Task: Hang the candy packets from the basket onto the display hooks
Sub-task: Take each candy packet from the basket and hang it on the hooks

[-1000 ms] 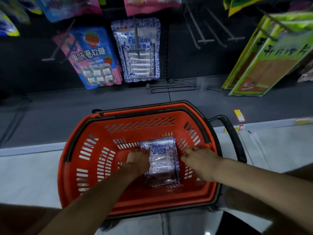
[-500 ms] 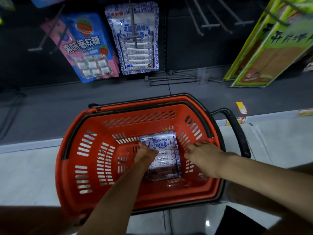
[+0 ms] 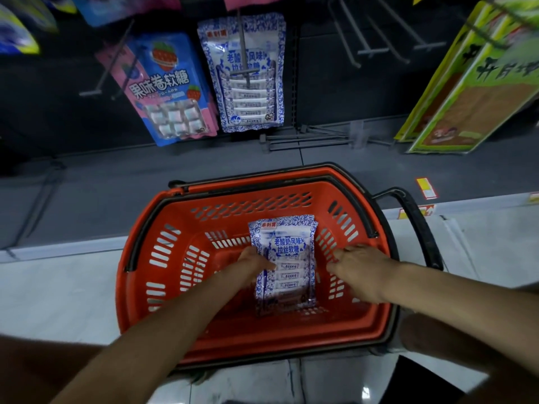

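A blue-and-white candy packet [image 3: 287, 263] is tipped up inside the orange basket [image 3: 175, 258], with at least one more packet behind it. My left hand [image 3: 253, 262] pinches the packet's left edge, thumb on its front. My right hand [image 3: 360, 266] hovers over the basket's right inner wall, fingers spread and holding nothing, just right of the packet. A matching blue-and-white packet [image 3: 248, 74] hangs on a display hook [image 3: 243, 53] straight above the basket.
A blue and pink strawberry candy packet [image 3: 169, 88] hangs left of the matching one. Bare hooks [image 3: 376, 39] stick out to the right. Green and yellow packets [image 3: 472, 91] hang at far right. Loose hooks [image 3: 309, 138] lie on the dark shelf base.
My left hand has taken the packet by its left edge and raised its top end off the basket floor. My right hand stayed beside it.
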Tool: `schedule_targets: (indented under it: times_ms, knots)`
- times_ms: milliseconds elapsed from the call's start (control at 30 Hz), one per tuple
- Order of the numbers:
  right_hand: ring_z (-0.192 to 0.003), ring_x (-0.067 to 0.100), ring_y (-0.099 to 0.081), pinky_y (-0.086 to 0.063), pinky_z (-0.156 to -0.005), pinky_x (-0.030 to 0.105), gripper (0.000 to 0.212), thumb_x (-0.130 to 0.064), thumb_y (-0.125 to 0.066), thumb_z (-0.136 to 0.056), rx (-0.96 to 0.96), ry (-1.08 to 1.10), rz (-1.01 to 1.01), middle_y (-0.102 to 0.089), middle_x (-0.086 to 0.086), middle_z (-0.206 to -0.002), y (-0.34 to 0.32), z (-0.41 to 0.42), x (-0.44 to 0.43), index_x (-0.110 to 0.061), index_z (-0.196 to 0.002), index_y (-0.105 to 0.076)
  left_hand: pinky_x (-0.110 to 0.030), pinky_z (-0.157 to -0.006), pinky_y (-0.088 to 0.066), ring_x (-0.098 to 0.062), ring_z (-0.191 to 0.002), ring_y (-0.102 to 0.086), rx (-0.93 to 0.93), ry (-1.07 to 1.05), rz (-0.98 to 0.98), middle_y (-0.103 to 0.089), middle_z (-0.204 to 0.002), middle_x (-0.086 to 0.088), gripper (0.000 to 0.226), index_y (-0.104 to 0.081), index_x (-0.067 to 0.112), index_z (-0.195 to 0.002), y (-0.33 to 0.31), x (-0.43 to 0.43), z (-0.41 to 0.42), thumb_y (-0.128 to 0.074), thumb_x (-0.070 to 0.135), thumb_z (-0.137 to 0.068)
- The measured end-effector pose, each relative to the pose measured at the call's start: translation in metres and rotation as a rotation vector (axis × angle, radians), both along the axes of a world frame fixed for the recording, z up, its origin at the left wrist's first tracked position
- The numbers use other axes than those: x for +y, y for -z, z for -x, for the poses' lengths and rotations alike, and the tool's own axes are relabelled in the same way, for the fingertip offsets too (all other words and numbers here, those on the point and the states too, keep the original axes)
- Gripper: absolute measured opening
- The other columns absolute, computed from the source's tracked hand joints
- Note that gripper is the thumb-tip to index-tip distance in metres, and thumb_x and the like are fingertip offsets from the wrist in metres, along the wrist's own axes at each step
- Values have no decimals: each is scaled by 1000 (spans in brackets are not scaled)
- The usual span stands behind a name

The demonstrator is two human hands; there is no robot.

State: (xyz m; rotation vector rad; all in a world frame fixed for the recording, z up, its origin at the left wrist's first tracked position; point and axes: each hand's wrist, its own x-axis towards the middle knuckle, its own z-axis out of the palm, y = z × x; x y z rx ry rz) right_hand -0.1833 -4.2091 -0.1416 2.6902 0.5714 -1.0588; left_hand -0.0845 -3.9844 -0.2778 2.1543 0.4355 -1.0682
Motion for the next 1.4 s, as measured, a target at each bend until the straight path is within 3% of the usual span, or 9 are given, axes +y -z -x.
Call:
schedule_targets:
  times_ms: [133,367,500,633,800,967,1067,1267,1400]
  knots:
    - [-130,32,-54,-47,-102,37,58,-21,-75,-91,41,39,-8,-52,12,-142,-1,-5,3,-19,-144,-50,-36,-117,-39,-30,-149,-40,-137,250,10,-33,-167,-7,87,-28,12,-163,-24,13,-2,-78,24,-94]
    - [-126,30,-59,-52,-97,37,54,-44,-64,-96,-22,173,-136,-57,7,-133,-8,-20,8,-23,-144,-50,-36,-108,-49,-20,-129,-59,-255,423,87,-58,-148,0,68,-49,16,-150,-105,53,-13,-79,34,-91]
    - [-119,26,-62,-53,-97,41,53,-56,-62,-96,-72,316,-310,-63,4,-127,-11,-31,12,-26,-138,-53,-32,-102,-53,-16,-118,-66,-358,415,223,-68,-133,2,51,-56,18,-143,-160,70,-13,-76,18,-95]
    - [-99,23,-68,-55,-90,45,53,-65,-71,-87,-78,586,-566,-72,3,-106,-12,-39,21,-18,-112,-65,-34,-94,-60,-5,-109,-70,-420,457,311,-70,-127,10,50,-59,22,-139,-203,78,-21,-78,33,-94]
    - [-71,13,-67,-50,-66,39,84,-85,-77,-56,-174,972,-965,-71,2,-85,-29,-51,33,-14,-98,-59,-16,-90,-57,3,-107,-70,-493,286,501,-71,-125,13,45,-57,20,-138,-227,81,-27,-73,26,-97]
    - [-102,11,-75,-59,-87,30,50,-46,-84,-74,-248,1096,-1374,-80,-7,-108,-61,-62,41,-22,-115,-69,-39,-106,-53,-16,-118,-70,-474,87,700,-74,-128,2,42,-60,17,-139,-227,77,-34,-70,13,-98]
    - [-96,-3,-73,-54,-73,14,33,-34,-80,-87,-259,1117,-1506,-79,-18,-106,-81,-64,45,-29,-118,-71,-47,-109,-50,-22,-119,-70,-426,-21,785,-74,-127,0,40,-65,19,-134,-228,72,-37,-74,16,-95]
    - [-107,18,-76,-55,-99,41,33,-25,-83,-86,-306,1264,-1647,-80,1,-112,-86,-80,48,-15,-117,-75,-36,-91,-59,-19,-106,-76,-543,-153,778,-78,-116,1,23,-72,14,-121,-231,57,-39,-70,21,-99]
    - [-105,16,-76,-57,-95,34,30,-22,-83,-86,-304,1304,-1679,-80,-1,-110,-87,-90,51,-14,-114,-77,-37,-87,-62,-24,-104,-76,-507,-252,787,-79,-114,-4,23,-73,12,-118,-224,51,-40,-71,26,-99]
